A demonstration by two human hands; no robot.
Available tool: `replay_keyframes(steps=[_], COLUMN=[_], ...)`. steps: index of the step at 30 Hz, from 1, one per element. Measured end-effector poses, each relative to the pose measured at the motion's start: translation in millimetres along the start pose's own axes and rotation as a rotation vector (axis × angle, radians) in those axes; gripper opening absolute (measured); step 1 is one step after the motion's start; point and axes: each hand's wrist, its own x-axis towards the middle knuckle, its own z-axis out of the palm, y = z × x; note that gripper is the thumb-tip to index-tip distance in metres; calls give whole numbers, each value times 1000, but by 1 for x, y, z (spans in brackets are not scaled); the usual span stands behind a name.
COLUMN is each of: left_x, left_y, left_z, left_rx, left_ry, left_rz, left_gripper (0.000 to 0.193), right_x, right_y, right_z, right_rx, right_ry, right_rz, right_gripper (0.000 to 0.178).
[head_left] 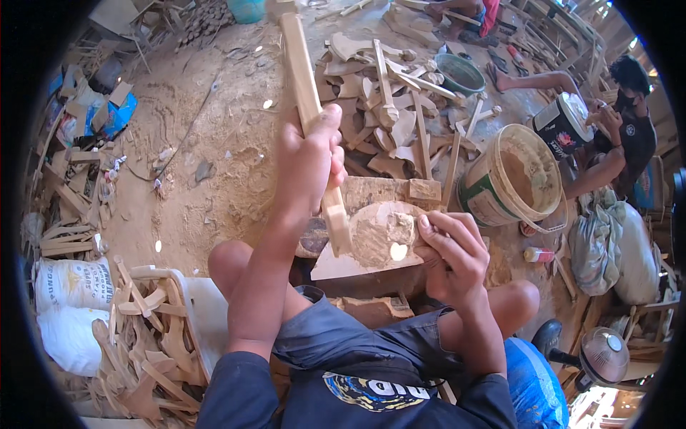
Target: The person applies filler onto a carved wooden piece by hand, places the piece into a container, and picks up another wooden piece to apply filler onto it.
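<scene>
My left hand [311,157] is closed around the middle of a long, pale wooden stick [303,68]. The stick slants from the top of the head view down toward me, its lower end over a thin wooden board with a curved edge [332,267]. Brown, crumbly paste [371,236] is smeared on the board. A thicker lump of it sits close to my right thumb. With thumb and bent fingers, my right hand [457,254] grips the board's right side above my lap. Whether the stick's lower end touches the paste, I cannot tell.
Ahead lies a heap of cut wooden pieces [386,107]. To the right stand a paste-smeared bucket [493,182], a co-worker [629,129] and a fan [604,354]. A container of wood scraps [153,343] is at my left. A worn wooden block [371,189] lies beyond the board.
</scene>
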Motion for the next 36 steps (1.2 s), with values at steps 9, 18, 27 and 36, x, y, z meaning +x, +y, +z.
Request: replay_keyframes(steps=[9,18,27,36], left_x=[-21,-21,-20,-24], left_y=[-3,-14,-21,-26], left_z=[14,8,11,13], left_rx=[-184,-74,-10,135], left_ry=[-240,-300,-298,-446], left_rz=[-228,-191,-144,-159], left_gripper=[34,29,26,31], right_x=[-9,1,1,0], right_y=[15,6,7,3], right_z=[32,13,-6,-11], right_rx=[263,-77,-204,-330], right_ry=[-71,-245,-202,-255], right_rz=[-66,-174,-231,-351], right_gripper=[47,52,50,40])
